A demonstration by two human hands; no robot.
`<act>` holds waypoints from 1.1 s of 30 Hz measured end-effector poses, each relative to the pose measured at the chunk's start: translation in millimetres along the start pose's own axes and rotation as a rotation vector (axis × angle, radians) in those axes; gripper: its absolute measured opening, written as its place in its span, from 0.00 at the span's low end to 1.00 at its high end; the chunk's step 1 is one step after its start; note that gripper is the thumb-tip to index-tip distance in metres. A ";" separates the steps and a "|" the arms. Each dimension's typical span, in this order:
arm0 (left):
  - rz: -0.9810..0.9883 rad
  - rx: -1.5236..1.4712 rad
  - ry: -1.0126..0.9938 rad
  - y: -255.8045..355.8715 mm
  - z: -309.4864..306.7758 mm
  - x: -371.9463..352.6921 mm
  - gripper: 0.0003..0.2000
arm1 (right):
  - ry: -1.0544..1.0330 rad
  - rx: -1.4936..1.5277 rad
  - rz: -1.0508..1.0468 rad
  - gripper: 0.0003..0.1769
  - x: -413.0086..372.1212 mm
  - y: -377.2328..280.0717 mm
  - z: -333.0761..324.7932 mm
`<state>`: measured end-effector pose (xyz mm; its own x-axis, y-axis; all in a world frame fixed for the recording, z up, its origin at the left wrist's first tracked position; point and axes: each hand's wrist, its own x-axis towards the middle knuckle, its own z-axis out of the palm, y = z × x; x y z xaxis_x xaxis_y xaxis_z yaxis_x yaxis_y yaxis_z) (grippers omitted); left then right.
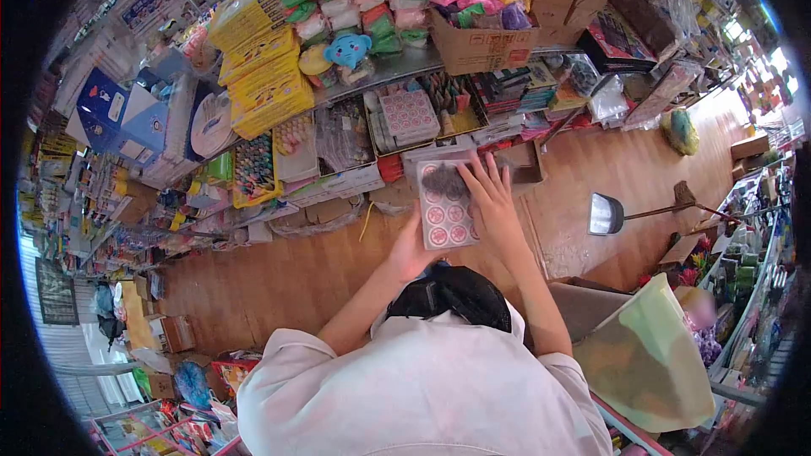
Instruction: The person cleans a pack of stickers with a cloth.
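One box (437, 240), left hand (409, 252) grasping its side, right hand (490, 199) (hold unclear) by a dark cloth (443, 180) beyond that grip, could tip under uneven pressing

Apparently a long-handled dustpan (606, 214) on wooden floor (638, 165).

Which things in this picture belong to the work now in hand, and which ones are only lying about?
In the work:
box, held by the left hand
dark cloth, as it seems, on the box at the right hand

Lying about:
yellow packs
blue elephant
carton
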<state>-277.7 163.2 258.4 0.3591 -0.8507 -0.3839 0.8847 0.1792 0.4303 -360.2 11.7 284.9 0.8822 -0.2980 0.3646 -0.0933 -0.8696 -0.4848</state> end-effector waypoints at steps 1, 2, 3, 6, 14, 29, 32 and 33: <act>-0.008 0.041 -0.033 -4.6 -1.9 1.3 0.27 | 0.036 -0.016 -0.012 0.33 9.5 -2.6 2.5; -0.019 0.085 -0.067 -7.7 -1.5 2.0 0.27 | 0.074 -0.032 -0.022 0.33 15.6 -6.8 5.6; -0.011 0.087 -0.066 -10.3 0.1 3.0 0.28 | 0.080 -0.021 -0.038 0.33 19.0 -12.2 9.5; -0.038 0.063 0.030 -10.0 -7.9 5.8 0.26 | 0.016 0.016 -0.099 0.33 13.3 -34.2 8.3; 0.048 -0.228 -0.256 1.5 -34.9 11.4 0.22 | -0.094 -0.077 -0.279 0.31 -32.5 -33.0 -1.1; 0.310 0.641 0.193 6.8 -16.7 20.1 0.23 | 0.215 0.695 0.353 0.21 -33.0 -1.4 -39.8; 0.501 0.818 -0.009 5.7 -20.7 32.3 0.26 | 0.279 1.343 0.596 0.21 -37.9 7.4 -32.8; 0.514 0.815 -0.004 5.0 -27.0 33.2 0.26 | 0.319 1.441 0.622 0.20 -37.9 8.3 -30.3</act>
<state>-253.4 149.3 225.7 0.6427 -0.7660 0.0121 0.1408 0.1336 0.9810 -408.3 3.8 291.1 0.7300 -0.6741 -0.1127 0.2716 0.4374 -0.8573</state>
